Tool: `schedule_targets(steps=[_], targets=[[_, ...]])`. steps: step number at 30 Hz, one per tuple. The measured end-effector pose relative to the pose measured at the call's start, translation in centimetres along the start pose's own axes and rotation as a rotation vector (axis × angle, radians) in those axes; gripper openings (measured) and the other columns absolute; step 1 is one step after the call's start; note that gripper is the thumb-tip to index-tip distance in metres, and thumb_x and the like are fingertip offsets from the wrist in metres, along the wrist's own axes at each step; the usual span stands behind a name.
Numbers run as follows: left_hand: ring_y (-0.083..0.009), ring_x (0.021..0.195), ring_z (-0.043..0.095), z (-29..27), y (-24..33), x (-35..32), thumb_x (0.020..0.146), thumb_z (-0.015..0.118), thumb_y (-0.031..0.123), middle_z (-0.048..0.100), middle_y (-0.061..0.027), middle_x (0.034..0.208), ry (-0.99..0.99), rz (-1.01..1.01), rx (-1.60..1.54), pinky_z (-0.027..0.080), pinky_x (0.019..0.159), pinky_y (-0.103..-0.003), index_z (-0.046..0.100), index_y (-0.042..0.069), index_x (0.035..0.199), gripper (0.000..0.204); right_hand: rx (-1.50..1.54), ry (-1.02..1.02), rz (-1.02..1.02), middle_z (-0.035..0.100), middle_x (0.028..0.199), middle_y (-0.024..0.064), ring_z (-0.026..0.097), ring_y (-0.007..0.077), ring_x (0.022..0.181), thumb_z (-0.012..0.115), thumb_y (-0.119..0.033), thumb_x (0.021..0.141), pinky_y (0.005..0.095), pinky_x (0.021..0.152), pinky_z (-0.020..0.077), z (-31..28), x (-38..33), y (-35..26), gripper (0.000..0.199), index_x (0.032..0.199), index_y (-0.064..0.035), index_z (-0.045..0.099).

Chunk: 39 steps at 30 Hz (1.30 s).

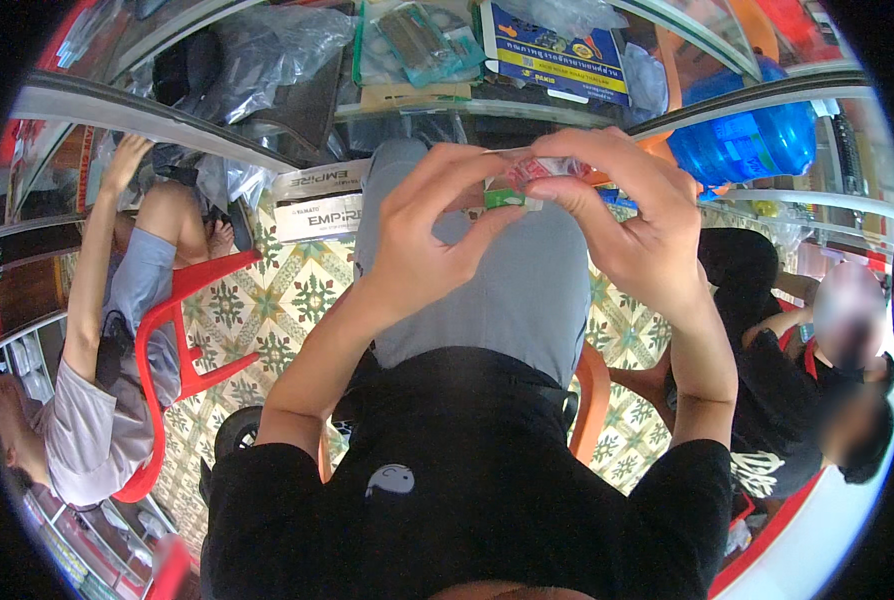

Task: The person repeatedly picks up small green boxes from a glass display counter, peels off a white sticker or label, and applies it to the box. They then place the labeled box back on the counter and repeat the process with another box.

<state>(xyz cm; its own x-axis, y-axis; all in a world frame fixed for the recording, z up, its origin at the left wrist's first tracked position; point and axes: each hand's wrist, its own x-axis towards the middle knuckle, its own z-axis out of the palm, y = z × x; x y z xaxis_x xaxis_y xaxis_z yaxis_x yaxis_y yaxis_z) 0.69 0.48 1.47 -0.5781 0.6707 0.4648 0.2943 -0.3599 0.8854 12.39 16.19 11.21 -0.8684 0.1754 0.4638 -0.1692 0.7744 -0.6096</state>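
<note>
Above my lap, both hands are raised close together around one small clear plastic packet (552,170) with red in it. A small green piece (505,198), a box or card, shows at its lower left edge. My left hand (435,215) pinches the left end between thumb and fingers. At the opposite end, the thumb and curled fingers of my right hand (642,210) grip the packet. My fingers hide part of it, and I cannot tell whether the green piece is inside it or separate.
A glass display case ahead holds plastic bags and a blue and yellow printed box (557,55). White cartons (317,205) stand on the tiled floor. A blue water jug (747,145) is at right. One person (102,430) sits left by a red chair (152,370); others sit right.
</note>
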Motion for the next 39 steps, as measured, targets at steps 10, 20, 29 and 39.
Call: schedule_targets(steps=[10,20,29,39], targets=[[-0.0214,0.099,0.08,-0.4,-0.5,-0.7,0.086,0.083,-0.005,0.078,-0.0136,0.108,-0.038,-0.063,0.024,0.065,0.083,-0.032,0.067,0.0,0.117,0.035,-0.016,-0.153,0.04,0.071,0.098,0.0169,0.072,0.0393,0.088,0.075,0.004,0.087,0.0436,0.076,0.0577,0.0,-0.2,1.1,0.025,0.112,0.0005,0.072],[-0.0199,0.098,0.079,-0.8,-0.3,-0.6,0.086,0.084,-0.003,0.08,-0.0149,0.105,-0.063,-0.16,0.024,0.065,0.085,-0.033,0.065,0.0,0.121,0.039,-0.03,-0.18,0.118,0.068,0.1,0.0135,0.071,0.0291,0.088,0.079,0.008,0.083,0.0385,0.075,0.0568,-0.1,-0.2,1.2,0.033,0.115,-0.0006,0.076],[-0.0216,0.103,0.078,-0.8,-0.4,-0.7,0.088,0.083,-0.005,0.077,-0.0161,0.111,-0.065,-0.165,-0.091,0.065,0.087,-0.033,0.06,-0.002,0.127,0.045,0.022,-0.17,0.044,0.063,0.098,0.0106,0.065,0.0264,0.084,0.084,0.003,0.079,0.0363,0.072,0.0543,0.3,-0.7,2.2,0.024,0.103,-0.003,0.08],[-0.0261,0.109,0.075,-1.1,-0.8,-1.0,0.087,0.079,-0.015,0.07,-0.0183,0.121,-0.079,-0.109,-0.138,0.066,0.09,-0.035,0.06,-0.006,0.131,0.049,0.07,-0.144,0.095,0.059,0.095,0.0085,0.062,0.0214,0.082,0.086,0.002,0.079,0.0332,0.071,0.0522,0.6,-1.9,2.7,0.029,0.107,-0.0051,0.082]])
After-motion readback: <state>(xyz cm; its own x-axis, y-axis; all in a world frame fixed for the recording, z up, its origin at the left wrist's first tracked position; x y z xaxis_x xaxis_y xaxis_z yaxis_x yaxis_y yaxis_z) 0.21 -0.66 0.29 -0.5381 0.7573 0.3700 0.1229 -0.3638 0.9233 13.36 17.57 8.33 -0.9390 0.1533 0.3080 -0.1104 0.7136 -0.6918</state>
